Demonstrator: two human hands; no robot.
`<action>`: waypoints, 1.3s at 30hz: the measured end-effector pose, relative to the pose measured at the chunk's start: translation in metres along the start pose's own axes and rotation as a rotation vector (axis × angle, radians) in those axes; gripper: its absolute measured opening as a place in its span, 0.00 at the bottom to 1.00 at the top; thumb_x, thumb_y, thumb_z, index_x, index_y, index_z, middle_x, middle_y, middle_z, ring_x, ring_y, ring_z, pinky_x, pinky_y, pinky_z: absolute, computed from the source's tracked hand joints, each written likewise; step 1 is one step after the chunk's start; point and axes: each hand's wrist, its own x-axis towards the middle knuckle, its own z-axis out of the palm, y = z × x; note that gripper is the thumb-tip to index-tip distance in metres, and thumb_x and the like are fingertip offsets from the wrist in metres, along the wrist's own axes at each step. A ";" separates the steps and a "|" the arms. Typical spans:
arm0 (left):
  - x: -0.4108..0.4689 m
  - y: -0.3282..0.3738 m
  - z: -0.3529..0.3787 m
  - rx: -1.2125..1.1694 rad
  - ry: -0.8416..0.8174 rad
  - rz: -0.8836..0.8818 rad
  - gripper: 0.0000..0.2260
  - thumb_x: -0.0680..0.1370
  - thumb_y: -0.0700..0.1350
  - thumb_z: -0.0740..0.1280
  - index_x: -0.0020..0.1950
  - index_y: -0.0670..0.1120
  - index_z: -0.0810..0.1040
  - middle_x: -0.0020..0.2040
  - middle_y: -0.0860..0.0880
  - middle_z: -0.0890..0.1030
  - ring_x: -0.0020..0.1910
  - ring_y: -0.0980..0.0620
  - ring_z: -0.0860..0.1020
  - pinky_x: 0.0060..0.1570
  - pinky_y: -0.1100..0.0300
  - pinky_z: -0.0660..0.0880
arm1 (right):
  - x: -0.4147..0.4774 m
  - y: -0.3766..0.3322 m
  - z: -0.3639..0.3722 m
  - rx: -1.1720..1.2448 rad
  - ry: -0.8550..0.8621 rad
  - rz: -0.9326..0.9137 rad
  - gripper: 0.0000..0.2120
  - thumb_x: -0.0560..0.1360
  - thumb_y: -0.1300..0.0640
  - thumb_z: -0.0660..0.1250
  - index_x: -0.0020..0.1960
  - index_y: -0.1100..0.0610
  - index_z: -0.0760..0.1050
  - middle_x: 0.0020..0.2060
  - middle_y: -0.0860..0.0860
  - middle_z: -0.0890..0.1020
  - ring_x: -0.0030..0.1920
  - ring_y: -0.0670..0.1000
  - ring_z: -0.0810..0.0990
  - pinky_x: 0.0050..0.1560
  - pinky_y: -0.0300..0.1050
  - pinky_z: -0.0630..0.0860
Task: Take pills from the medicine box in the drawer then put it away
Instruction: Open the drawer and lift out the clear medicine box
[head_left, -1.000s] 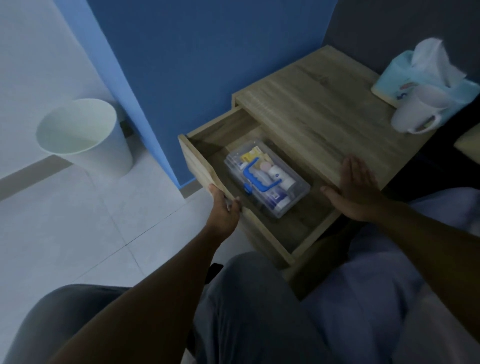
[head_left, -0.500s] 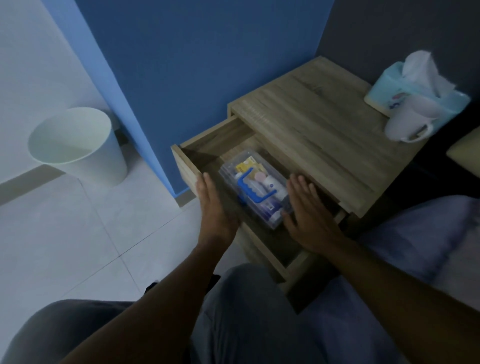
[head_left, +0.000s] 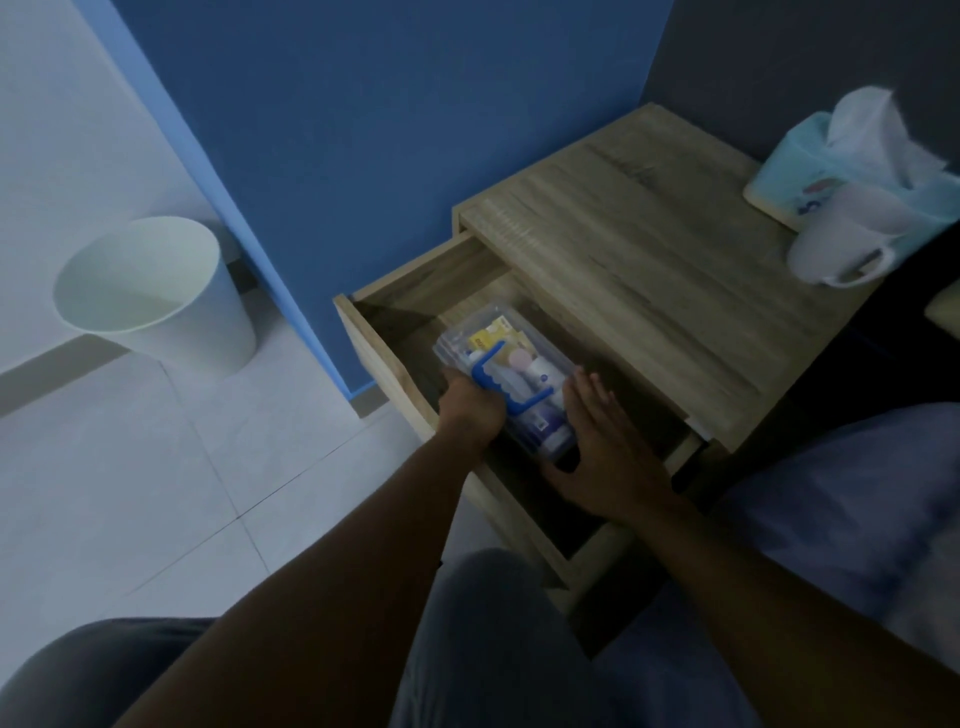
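A clear plastic medicine box (head_left: 511, 379) with a blue handle lies inside the open wooden drawer (head_left: 374, 345) of the bedside table. Small bottles and packets show through its lid. My left hand (head_left: 470, 410) is inside the drawer, curled against the box's left side near the handle. My right hand (head_left: 602, 452) lies flat against the box's right side, fingers straight and together, thumb at the near end. The box sits between both hands.
On the tabletop (head_left: 649, 260) at the far right stand a white mug (head_left: 836, 247) and a light blue tissue box (head_left: 836, 156). A white waste bin (head_left: 156, 296) stands on the tiled floor to the left. My knees are below the drawer.
My left hand let go of the drawer front and went into the drawer. My right hand came off the table edge. Both hands have closed in on the medicine box's sides.
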 end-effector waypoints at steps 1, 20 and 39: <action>0.004 0.001 0.001 -0.039 -0.006 -0.026 0.27 0.80 0.41 0.63 0.77 0.49 0.58 0.63 0.44 0.77 0.58 0.48 0.79 0.55 0.49 0.78 | 0.001 0.000 0.000 0.010 0.007 0.041 0.52 0.69 0.34 0.68 0.81 0.49 0.43 0.80 0.53 0.38 0.80 0.55 0.41 0.77 0.60 0.53; 0.039 0.012 -0.014 -0.299 0.088 -0.039 0.30 0.74 0.41 0.71 0.72 0.54 0.63 0.65 0.46 0.73 0.62 0.45 0.76 0.60 0.40 0.77 | 0.000 -0.022 -0.014 0.351 0.106 0.175 0.50 0.60 0.51 0.82 0.75 0.47 0.57 0.71 0.49 0.64 0.71 0.51 0.66 0.67 0.55 0.73; -0.010 0.185 -0.060 -0.022 0.286 0.216 0.28 0.70 0.51 0.71 0.66 0.45 0.69 0.63 0.42 0.77 0.60 0.41 0.78 0.61 0.45 0.77 | 0.012 -0.066 -0.180 0.259 0.285 0.071 0.54 0.53 0.34 0.75 0.74 0.40 0.58 0.68 0.48 0.71 0.66 0.52 0.71 0.58 0.51 0.75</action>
